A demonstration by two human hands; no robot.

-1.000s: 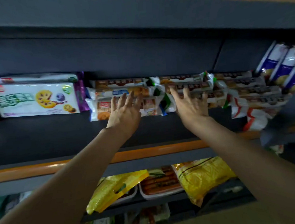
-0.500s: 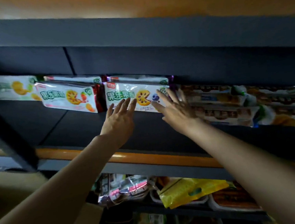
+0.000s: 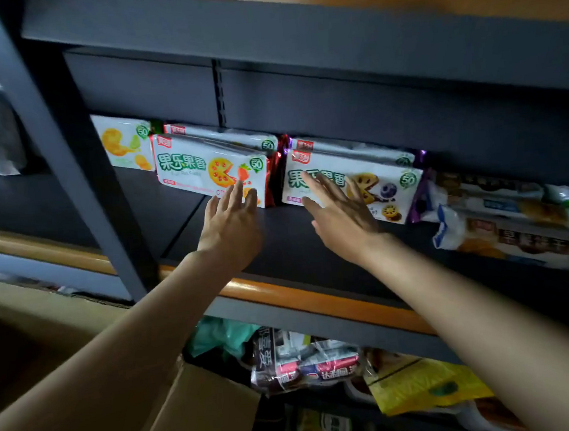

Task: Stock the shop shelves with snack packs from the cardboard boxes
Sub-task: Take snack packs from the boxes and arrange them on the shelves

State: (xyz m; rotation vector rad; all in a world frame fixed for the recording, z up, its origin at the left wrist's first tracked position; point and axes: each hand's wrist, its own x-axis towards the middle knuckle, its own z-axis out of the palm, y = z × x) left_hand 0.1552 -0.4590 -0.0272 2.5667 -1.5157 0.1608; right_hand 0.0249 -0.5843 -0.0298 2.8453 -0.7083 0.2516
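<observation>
Both hands flat, fingers straight and spread, holding nothing: left hand (image 3: pixel 230 225) fingertips on lower front of the strawberry snack pack (image 3: pixel 208 168), right hand (image 3: pixel 340 219) laid across the blueberry snack pack (image 3: pixel 369 182) just beside it. Packs are glossy white rectangular plastic wrappers, standing at the back of the dark matte shelf (image 3: pixel 289 249) with orange front edge. Brown cardboard box (image 3: pixel 197 419) flap below left.

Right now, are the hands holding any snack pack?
Nothing is gripped. The left hand touches the white strawberry-picture pack with straight fingers; the right hand lies flat on the white blueberry-picture pack.
</observation>
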